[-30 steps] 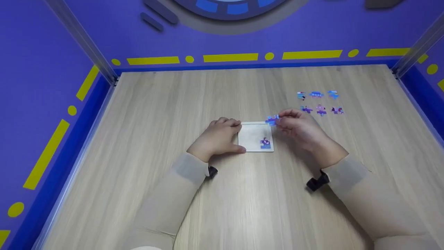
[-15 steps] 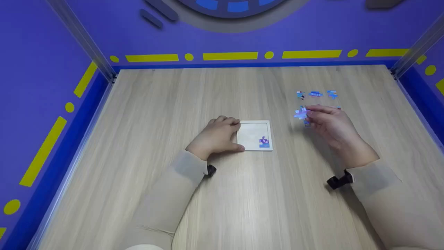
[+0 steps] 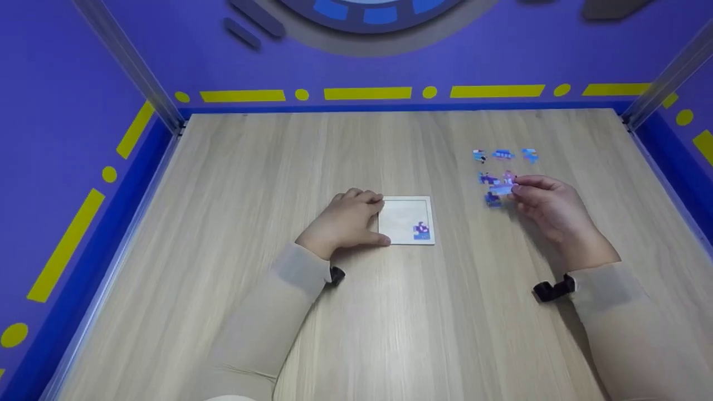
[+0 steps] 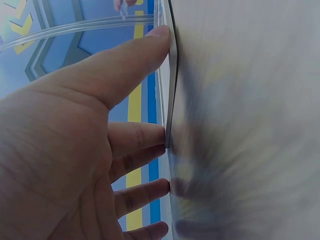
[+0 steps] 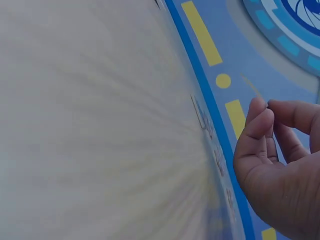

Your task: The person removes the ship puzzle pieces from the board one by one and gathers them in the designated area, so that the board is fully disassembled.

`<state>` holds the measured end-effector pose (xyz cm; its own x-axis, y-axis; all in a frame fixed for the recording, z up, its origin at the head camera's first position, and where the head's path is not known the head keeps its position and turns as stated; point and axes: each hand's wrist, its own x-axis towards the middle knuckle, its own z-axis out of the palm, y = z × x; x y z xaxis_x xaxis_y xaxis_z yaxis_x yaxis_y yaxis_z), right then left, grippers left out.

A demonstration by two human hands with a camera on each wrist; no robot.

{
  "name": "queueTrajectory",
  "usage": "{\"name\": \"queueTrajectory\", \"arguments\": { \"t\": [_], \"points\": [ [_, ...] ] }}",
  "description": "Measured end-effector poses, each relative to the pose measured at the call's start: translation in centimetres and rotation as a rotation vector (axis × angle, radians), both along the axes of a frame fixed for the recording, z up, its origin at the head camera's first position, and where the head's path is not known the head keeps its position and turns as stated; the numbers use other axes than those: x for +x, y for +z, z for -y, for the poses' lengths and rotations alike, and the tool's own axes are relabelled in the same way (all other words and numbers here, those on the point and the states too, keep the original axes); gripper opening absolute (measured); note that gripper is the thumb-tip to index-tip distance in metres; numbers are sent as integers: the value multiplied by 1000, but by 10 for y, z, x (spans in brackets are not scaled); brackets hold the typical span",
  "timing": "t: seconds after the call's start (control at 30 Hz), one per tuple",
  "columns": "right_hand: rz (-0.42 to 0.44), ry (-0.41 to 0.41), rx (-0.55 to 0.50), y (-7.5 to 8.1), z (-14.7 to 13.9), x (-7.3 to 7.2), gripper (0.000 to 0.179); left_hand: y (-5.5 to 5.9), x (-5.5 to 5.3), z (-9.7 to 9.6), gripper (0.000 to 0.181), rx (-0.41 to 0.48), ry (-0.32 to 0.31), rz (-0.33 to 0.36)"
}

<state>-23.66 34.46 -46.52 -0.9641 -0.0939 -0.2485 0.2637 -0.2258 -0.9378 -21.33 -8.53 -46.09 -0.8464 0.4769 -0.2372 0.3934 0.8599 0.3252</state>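
L hand (image 3: 346, 218) flat on tabletop (image 3: 278, 167) near centre, fingers relaxed, tips touching left edge of white puzzle tray (image 3: 405, 214); thumb along its front-left corner. One piece (image 3: 421, 230) seated in tray's front-right corner. R hand (image 3: 548, 206) right of tray, toward tabletop's right edge, thumb and fingers pinching a blue puzzle piece (image 3: 503, 189), held just above the surface. Loose pieces (image 3: 503, 155) lie in rows w/ far row just beyond the held one; another piece (image 3: 493, 201) just in front of it.
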Motion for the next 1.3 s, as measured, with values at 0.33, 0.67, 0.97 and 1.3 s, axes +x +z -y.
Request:
{"name": "queueTrajectory", "arguments": {
  "t": [0.33, 0.67, 0.97, 1.3],
  "points": [
    [30, 13, 165, 0, -25, -2, 14, -1, 1, 0, 97, 4, -1, -4],
    [57, 16, 278, -2, -37, -1, 16, -1, 0, -1, 97, -11, -6, 6],
    [44, 73, 511, -3, -32, -4, 37, -1, -1, 0, 97, -9, -9, -3],
    [-30, 121, 800, -2, -29, -5, 44, -1, 0, 1, 96, 4, -4, -9]
  ]
}}
